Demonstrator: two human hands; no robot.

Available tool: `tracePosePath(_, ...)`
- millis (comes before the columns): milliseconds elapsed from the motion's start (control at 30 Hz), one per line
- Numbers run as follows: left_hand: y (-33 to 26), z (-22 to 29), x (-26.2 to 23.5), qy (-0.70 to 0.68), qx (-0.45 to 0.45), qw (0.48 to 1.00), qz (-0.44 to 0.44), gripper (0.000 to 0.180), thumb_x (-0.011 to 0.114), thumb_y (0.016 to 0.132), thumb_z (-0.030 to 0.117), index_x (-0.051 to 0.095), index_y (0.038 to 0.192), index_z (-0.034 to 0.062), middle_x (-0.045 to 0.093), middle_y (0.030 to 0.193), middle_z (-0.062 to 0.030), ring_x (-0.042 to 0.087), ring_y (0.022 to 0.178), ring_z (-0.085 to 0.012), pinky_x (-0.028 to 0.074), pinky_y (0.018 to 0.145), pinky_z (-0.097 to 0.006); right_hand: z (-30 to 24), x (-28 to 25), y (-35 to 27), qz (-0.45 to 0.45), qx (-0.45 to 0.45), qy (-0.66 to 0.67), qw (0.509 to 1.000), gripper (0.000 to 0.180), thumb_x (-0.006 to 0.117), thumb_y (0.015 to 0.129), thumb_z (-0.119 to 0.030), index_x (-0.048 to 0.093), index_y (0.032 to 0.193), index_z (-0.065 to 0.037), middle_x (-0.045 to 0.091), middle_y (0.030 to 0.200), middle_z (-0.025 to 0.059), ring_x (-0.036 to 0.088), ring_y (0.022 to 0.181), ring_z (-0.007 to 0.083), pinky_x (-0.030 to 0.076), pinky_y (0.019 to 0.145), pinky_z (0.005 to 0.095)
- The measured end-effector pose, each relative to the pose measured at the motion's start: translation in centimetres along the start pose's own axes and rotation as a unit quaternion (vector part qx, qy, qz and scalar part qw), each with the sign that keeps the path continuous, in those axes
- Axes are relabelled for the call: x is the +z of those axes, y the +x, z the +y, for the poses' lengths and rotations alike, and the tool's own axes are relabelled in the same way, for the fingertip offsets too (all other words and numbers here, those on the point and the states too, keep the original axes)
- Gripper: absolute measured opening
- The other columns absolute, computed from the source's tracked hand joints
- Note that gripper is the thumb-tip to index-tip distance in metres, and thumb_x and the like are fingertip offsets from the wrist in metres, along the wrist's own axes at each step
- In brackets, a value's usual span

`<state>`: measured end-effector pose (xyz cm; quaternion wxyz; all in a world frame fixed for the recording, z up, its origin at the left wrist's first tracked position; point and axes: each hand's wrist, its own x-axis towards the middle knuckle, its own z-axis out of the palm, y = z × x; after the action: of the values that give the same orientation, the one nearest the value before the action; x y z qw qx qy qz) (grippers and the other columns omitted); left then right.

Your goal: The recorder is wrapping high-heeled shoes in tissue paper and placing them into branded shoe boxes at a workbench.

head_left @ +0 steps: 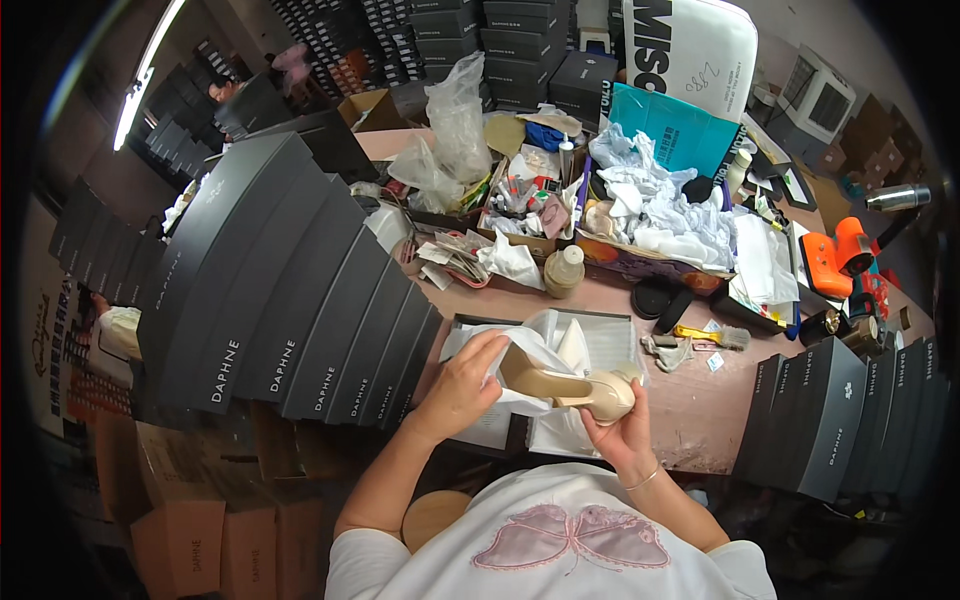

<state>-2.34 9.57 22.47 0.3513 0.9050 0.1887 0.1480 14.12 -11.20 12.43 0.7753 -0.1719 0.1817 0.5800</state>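
Observation:
Above an open dark shoebox (517, 436) I hold a glossy beige shoe (610, 400), its rounded toe toward the right. My right hand (622, 430) grips it at the toe end. Closed on white tissue paper (515, 402) beside the shoe's other end is my left hand (465, 385); whether its fingers also touch the shoe is hidden. More tissue lines the box. A pale pointed shape (573, 348) lies in it behind the shoe, too covered to name surely.
Stacked dark shoeboxes rise at the left (290, 290) and right (810, 420). Along the back stand a bin of crumpled white paper (660, 225), a cloudy bottle (564, 272) and an orange tool (825, 265). A yellow-handled brush (715, 336) lies right of the box.

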Motion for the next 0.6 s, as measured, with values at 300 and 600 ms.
tracePosePath(300, 0.8, 5.8, 4.6, -0.116, 0.083, 0.986, -0.086, 0.062, 0.052, 0.074, -0.003, 0.039, 0.135, -0.0059, 0.037, 0.143, -0.0211, 0.046, 0.126, -0.0327, 0.049, 0.087, -0.031, -0.6, 1.3, -3.9, -0.006, -0.117, 0.002, 0.993, 0.055, 0.051, 0.09, -0.052, 0.05, 0.126, -0.01, 0.058, 0.122, 0.0095, 0.059, 0.109, 0.0261, 0.055, 0.085, 0.0427)
tracePosePath(600, 1.5, 10.9, 12.4, -0.163, 0.261, 0.941, -0.142, 0.061, 0.054, 0.071, -0.005, 0.047, 0.131, -0.0024, 0.049, 0.133, -0.0201, 0.062, 0.103, -0.0322, 0.055, 0.077, -0.034, -1.7, -2.2, -5.3, 0.024, -0.171, -0.211, 0.962, 0.033, 0.05, 0.095, -0.026, 0.054, 0.115, -0.001, 0.061, 0.109, 0.0114, 0.061, 0.096, 0.0199, 0.05, 0.082, 0.0342)
